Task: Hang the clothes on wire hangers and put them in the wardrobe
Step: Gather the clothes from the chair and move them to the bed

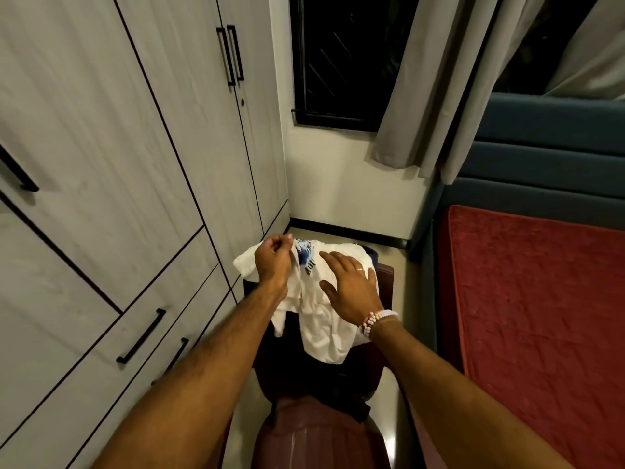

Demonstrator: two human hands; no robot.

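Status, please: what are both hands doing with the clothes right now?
Left hand pinches white shirt at its top edge. Right hand flat, open over shirt. Shirt lies on maroon chair. Wardrobe doors shut.

Left arm: your bare forearm comes in from 7 o'clock of the view and runs toward 1 o'clock.
Left hand (273, 262): its back faces you, fingers curled, thumb and fingertips pinching an edge of the white shirt (324, 333).
Right arm: your bare forearm comes in from 5 o'clock and runs toward 11 o'clock.
Right wrist: you wear a bead bracelet (376, 320).
Right hand (348, 286): palm down, fingers straight and spread, lying flat on the shirt and aimed at 11 o'clock; a ring (361, 269) sits on one finger.
Spacing: your right hand lies near the left, at its 4 o'clock, apart.
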